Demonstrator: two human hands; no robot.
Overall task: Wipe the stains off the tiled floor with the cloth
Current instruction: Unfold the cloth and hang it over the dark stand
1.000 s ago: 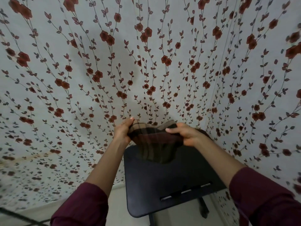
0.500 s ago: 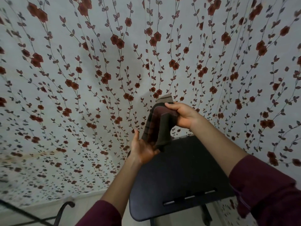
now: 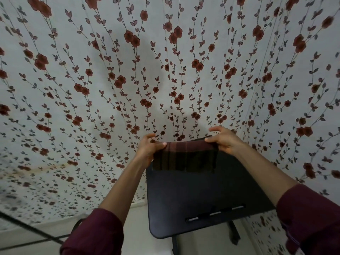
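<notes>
A dark brown checked cloth (image 3: 184, 157) hangs folded above the far end of a small black table (image 3: 198, 197). My left hand (image 3: 150, 147) pinches its upper left corner. My right hand (image 3: 223, 138) pinches its upper right corner. The cloth is stretched flat between both hands, its lower edge hanging over the tabletop. Pale floor (image 3: 143, 232) shows at the bottom of the view; no stains can be made out on it.
A flowered white wall covering (image 3: 128, 80) fills the view ahead and to both sides. The table stands on a dark leg (image 3: 234, 234) close to the wall. A dark line (image 3: 33, 229) crosses the floor at lower left.
My left hand rose from under the cloth and took its left corner. My right hand moved right and down. The cloth went from a bunched hanging fold to a flat stretched band.
</notes>
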